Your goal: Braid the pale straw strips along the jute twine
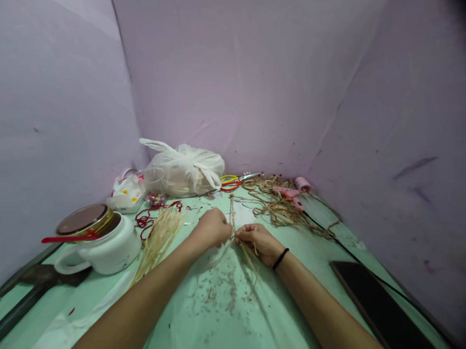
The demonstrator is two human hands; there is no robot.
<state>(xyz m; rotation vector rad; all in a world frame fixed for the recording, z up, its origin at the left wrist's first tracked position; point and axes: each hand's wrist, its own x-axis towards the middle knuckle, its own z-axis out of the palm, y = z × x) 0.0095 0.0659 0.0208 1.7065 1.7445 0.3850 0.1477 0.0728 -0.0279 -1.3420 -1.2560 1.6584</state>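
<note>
A thin braid of tan plant fibre [232, 210] runs toward me down the middle of the table. At its near end, my left hand [214, 227] is closed in a fist on strands, its fingertips partly hidden. Just to the right, my right hand [260, 242] pinches the fibre strands between thumb and fingers, with a dark band on the wrist. Loose strand ends [251, 263] hang below the right fingers. Left of my left forearm lies a bundle of pale flat fibre strips [161, 238].
A white enamel mug [115, 250] with a lid [85, 219] and a hammer [40, 280] are at left. Behind are a white plastic bag [187, 168] and scissors [237, 182]. At right lie tangled jute twine [278, 213], a pink glue gun [291, 195] and a dark phone-like slab [379, 307].
</note>
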